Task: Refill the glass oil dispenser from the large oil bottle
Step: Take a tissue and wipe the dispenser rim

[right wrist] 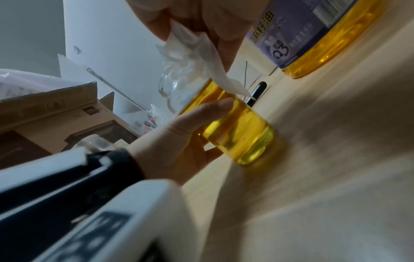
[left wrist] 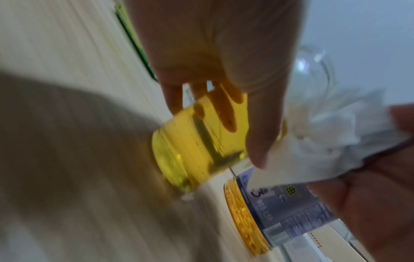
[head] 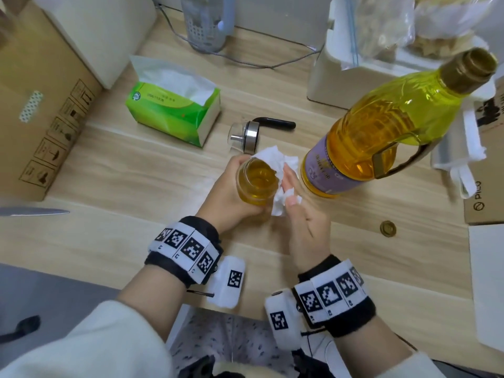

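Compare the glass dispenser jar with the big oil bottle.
The glass dispenser jar is small, unlabelled and gripped by the left hand; the big oil bottle is far larger, carries a purple label and stands untouched. A tissue is held against the jar, not the bottle. Both are uncapped and hold yellow oil.

Cream-white sleeves cover both forearms, cuffs pushed back from the wrists. Each wrist carries a black fabric band wrapped with a row of white tiles printed with black square codes. Off each band hangs a white rounded camera pod bearing its own code tile; the right pod trails thin black cable. Below, patterned grey-white trousers.
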The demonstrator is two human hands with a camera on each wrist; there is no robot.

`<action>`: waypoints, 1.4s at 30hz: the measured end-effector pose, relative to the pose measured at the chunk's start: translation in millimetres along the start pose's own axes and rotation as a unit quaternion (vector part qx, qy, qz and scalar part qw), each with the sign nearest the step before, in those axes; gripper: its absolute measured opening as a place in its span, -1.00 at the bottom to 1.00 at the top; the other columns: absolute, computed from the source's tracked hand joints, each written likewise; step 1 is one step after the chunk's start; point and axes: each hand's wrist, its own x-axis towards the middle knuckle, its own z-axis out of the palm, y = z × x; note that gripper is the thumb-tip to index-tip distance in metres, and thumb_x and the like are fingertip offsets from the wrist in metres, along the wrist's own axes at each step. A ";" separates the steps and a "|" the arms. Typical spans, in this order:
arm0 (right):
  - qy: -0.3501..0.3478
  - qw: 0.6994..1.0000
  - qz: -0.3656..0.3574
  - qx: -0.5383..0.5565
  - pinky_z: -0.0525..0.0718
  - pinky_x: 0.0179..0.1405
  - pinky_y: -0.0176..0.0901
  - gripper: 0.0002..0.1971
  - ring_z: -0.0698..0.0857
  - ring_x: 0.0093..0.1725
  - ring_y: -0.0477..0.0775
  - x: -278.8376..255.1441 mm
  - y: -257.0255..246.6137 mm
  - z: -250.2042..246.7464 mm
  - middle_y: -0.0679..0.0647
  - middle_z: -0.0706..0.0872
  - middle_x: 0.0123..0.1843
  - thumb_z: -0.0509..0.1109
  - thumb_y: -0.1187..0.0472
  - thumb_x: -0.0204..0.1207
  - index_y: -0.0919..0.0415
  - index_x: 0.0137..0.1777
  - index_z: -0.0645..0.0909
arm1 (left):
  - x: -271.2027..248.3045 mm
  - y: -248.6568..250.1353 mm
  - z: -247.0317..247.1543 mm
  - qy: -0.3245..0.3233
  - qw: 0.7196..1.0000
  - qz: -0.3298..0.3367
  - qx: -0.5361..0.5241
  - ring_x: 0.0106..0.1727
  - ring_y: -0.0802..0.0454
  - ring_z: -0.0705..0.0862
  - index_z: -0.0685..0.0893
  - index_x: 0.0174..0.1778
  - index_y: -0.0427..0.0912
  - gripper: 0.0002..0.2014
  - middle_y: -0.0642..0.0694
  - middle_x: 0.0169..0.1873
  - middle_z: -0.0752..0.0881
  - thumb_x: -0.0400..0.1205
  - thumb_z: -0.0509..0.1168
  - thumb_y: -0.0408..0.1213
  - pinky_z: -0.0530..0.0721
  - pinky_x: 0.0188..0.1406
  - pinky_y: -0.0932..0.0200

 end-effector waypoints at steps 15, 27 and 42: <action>0.018 1.000 -0.005 -0.005 0.34 0.30 -0.63 -0.64 0.40 0.38 -0.55 -3.0 -2.3 2.0 -0.09 0.41 0.45 0.08 0.12 0.56 0.15 0.21 0.62 | 11.1 7.7 -12.0 -0.047 0.992 0.039 0.108 0.26 -0.03 0.49 0.17 0.28 -0.01 0.02 0.02 0.13 0.43 0.02 0.69 -0.26 0.47 0.34 0.07; 0.021 0.999 0.020 -0.031 0.34 0.28 -0.60 -0.64 0.40 0.36 -0.56 19.5 -6.5 3.8 -0.22 0.40 0.43 0.10 0.17 0.60 0.32 -0.32 0.56 | 10.1 19.2 -9.2 -0.039 0.988 0.040 0.144 0.21 0.13 0.49 0.39 0.34 -0.07 -0.09 0.05 0.16 0.49 0.08 0.64 -0.08 0.49 0.28 0.08; 0.043 0.998 0.044 0.018 0.31 0.32 -0.63 -0.60 0.36 0.42 -0.52 -1.5 -6.9 8.1 -0.08 0.36 0.52 0.11 0.15 0.59 0.41 0.04 0.71 | 1.2 18.6 8.6 0.020 0.993 0.022 0.112 0.26 0.01 0.59 0.36 0.38 -0.02 -0.19 0.45 0.07 0.47 0.20 0.53 -0.16 0.55 0.30 0.02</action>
